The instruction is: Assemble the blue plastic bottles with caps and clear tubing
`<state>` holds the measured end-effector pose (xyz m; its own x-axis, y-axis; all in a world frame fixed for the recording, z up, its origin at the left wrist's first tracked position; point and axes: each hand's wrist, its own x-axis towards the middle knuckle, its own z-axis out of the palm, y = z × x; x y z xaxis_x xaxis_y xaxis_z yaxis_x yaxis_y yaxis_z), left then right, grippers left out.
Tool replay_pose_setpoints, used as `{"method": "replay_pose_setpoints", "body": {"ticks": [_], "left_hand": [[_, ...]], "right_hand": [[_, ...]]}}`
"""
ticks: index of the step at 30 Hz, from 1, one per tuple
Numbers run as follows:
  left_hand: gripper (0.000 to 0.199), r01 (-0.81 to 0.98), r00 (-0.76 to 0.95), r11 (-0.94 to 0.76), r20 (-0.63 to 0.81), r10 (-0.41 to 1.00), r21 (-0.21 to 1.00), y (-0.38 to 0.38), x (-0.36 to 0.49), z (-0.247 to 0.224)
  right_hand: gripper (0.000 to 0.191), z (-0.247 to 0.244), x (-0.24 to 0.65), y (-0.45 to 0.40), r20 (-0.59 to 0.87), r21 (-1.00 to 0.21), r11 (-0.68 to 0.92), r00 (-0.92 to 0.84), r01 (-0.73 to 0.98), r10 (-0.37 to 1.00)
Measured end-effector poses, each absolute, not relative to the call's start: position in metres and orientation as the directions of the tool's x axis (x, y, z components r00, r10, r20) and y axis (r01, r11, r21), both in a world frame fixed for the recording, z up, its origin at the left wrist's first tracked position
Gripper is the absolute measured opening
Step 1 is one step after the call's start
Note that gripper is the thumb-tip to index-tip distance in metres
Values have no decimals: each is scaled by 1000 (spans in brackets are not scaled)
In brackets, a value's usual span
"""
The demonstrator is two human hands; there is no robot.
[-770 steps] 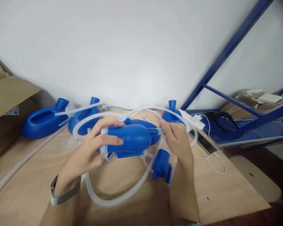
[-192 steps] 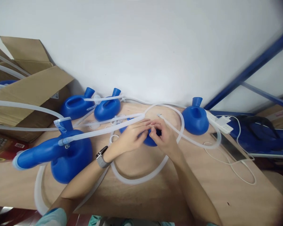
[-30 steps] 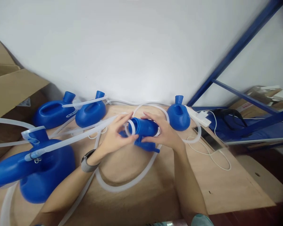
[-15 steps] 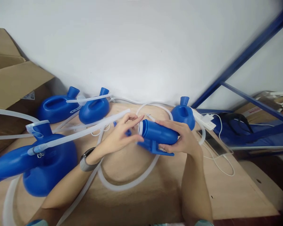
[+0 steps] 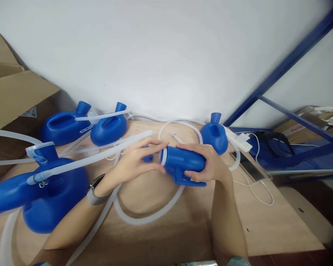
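My right hand (image 5: 211, 162) is wrapped around a blue plastic cylinder (image 5: 183, 158), which lies nearly level above the table. A white ring (image 5: 163, 157) sits at the cylinder's left-hand mouth. Thumb and fingers of my left hand (image 5: 140, 157) press on the ring's lower and upper edges. Just below the cylinder is a blue part with a handle-like bar (image 5: 190, 182); whether the two are joined I cannot tell. Behind my left fingers, a small blue piece (image 5: 148, 158) is partly hidden.
Blue jugs stand on the wooden table (image 5: 266, 225): one large jug (image 5: 58, 195) at left, several behind. Clear hoses (image 5: 144, 221) loop across it. A cardboard box (image 5: 22, 88) is at left; a phone (image 5: 248, 166), power strip (image 5: 240, 140) and blue metal frame (image 5: 288, 66) are at right.
The white ring has moved against the cylinder's mouth, covering the blue rim that showed before. My left fingers have closed in on the ring. The view has shifted slightly.
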<state>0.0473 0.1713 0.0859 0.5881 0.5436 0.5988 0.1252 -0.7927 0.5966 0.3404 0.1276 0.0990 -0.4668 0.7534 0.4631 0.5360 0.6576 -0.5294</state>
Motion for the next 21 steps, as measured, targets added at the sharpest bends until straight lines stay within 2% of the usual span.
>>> {"method": "replay_pose_setpoints", "body": {"ticks": [6, 12, 21], "left_hand": [[64, 73, 560, -812, 650, 514, 579, 168, 50, 88], [64, 62, 524, -873, 728, 441, 484, 165, 55, 89], [64, 124, 532, -920, 758, 378, 372, 164, 54, 87]], "right_hand": [[68, 97, 341, 128, 475, -577, 677, -487, 456, 733], [65, 97, 340, 130, 462, -658, 652, -482, 376, 744], [62, 102, 340, 135, 352, -737, 570, -513, 363, 783]]}}
